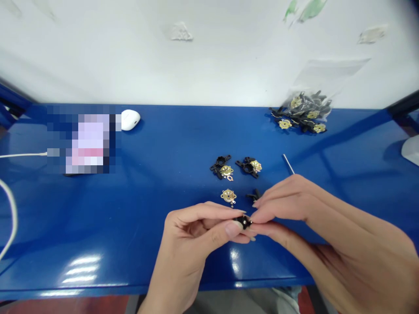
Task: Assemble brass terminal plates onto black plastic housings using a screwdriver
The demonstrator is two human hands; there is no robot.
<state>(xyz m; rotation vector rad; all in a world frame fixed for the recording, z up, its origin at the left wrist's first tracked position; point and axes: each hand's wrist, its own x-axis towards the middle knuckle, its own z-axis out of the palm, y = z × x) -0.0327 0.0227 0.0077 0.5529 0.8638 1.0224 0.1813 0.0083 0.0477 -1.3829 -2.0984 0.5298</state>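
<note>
My left hand (199, 231) pinches a small black part (244, 222) between thumb and fingers, low over the front of the table. Against the part's right end, my right hand (307, 213) has thumb and forefinger pressed together; what lies between those fingertips is too small to tell. Just beyond my hands lies a round gold-coloured metal disc (228, 196) with lugs and a tiny piece beside it. Another black part (253, 196) is partly hidden behind my right fingers.
Two small groups hold black frames (221, 161) (248, 168) and gold discs. A thin metal rod (288, 164) lies behind my right hand. At the back right is a clear bag (314, 102) of similar parts. Leftward are a white earbud case (130, 120), a blurred-out phone-like object (88, 141) and a white cable (22, 155).
</note>
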